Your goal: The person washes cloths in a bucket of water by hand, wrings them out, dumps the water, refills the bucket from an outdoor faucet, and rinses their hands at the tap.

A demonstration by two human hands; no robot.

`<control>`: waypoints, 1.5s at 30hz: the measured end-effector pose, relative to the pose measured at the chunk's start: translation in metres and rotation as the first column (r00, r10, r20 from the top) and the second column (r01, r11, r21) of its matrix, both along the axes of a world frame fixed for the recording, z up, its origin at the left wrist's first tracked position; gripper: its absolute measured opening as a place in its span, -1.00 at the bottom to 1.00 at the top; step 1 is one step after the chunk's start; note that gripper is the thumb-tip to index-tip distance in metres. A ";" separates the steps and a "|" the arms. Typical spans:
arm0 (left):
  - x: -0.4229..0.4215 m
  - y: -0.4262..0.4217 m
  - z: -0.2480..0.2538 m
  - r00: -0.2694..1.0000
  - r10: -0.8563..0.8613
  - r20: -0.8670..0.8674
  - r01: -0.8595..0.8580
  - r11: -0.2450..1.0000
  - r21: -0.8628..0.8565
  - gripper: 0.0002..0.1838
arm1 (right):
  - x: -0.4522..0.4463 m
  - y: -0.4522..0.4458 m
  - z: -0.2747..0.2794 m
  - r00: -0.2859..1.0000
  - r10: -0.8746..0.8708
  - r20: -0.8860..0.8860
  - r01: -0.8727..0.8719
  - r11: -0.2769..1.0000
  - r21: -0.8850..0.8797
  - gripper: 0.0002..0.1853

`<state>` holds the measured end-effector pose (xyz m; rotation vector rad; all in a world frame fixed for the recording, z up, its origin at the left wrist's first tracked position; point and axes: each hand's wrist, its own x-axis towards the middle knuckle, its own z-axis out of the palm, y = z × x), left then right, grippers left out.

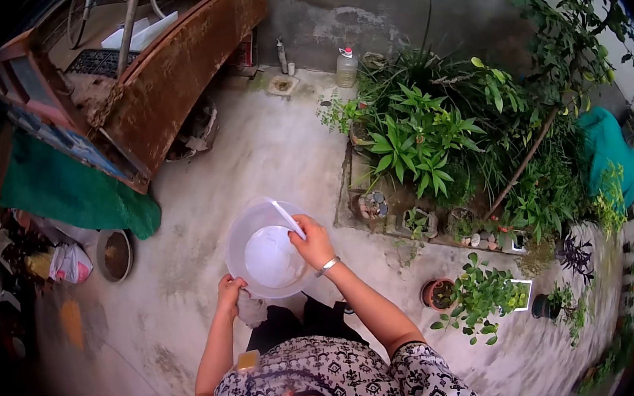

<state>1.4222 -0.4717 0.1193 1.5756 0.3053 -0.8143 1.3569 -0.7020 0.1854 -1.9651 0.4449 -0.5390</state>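
Observation:
A translucent white plastic basin [241,233] is held out in front of my body, above the concrete ground. My right hand [314,243] reaches over its right side, fingers closed round a slim white stick-like piece [285,216]. Whether that piece is separate or joined to the basin, I cannot tell. At the basin's lower left edge, my left hand [229,294] is closed on a bunched greyish cloth [251,310], which hangs beside the rim. Whether the left fingers also grip the rim is hidden.
A planted bed [421,147] fills the back right, with a potted plant [439,294] before it. A capped plastic bottle [346,69] stands by the wall. A rusty metal cart [184,71], a green cloth [74,186] and a round bowl [114,255] are on the left.

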 end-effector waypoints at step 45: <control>0.908 -0.574 -0.378 0.738 -0.056 -0.672 0.326 0.902 0.284 -0.65 | 0.359 -0.430 -0.201 0.231 -0.252 -0.940 0.973 0.040 0.229 -0.87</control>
